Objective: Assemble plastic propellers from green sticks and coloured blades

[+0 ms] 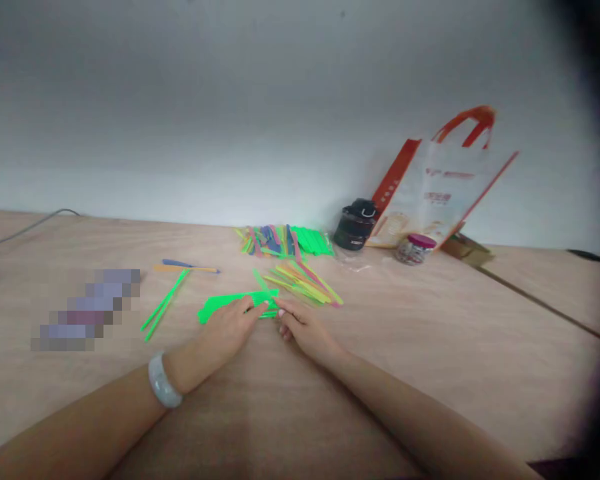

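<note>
our left hand (pixel 225 331) and right hand (pixel 304 327) nearly meet, fingertips on green craft sticks (pixel 230 305), beside mixed craft sticks (pixel 303 283); grip unclear.

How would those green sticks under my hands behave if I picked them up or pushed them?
The green sticks look thin and flat, so they're probably light and a little bendy rather than rigid. They lie in a loose, fanned bunch, so they would likely slide apart if pushed. Their flat shape suggests they wouldn't roll far.
</note>
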The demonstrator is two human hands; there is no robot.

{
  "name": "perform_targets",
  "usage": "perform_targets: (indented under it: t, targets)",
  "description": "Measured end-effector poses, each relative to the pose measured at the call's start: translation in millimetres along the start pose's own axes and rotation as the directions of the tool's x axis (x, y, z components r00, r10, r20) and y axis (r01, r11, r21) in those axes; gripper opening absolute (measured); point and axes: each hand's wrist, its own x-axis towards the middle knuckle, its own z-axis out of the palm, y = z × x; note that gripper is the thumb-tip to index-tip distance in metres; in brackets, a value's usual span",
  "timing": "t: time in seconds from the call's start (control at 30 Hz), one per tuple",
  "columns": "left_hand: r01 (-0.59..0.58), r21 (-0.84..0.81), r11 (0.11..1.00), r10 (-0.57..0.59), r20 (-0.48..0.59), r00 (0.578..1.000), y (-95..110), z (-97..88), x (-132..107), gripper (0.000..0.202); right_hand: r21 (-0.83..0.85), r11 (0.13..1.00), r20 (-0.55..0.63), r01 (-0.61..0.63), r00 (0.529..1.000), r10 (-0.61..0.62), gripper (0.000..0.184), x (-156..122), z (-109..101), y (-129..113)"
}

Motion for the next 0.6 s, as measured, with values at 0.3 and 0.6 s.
perform_targets:
  t: [0.3,0.6]
  targets:
    - [-0.018,0.000,1.000,0.018,0.029,0.999,-1.2,2.4,-1.2,0.040,-0.213,0.957,0.022,0.198,0.980,-0.198,0.036,-4.6,-0.5,-1.7]
    - [-0.005,-0.038,0.999,0.005,0.008,1.000,-1.6,2.2,-3.4,0.046,-0.135,0.977,0.055,0.164,0.986,-0.158,0.034,-6.3,-0.2,-4.9]
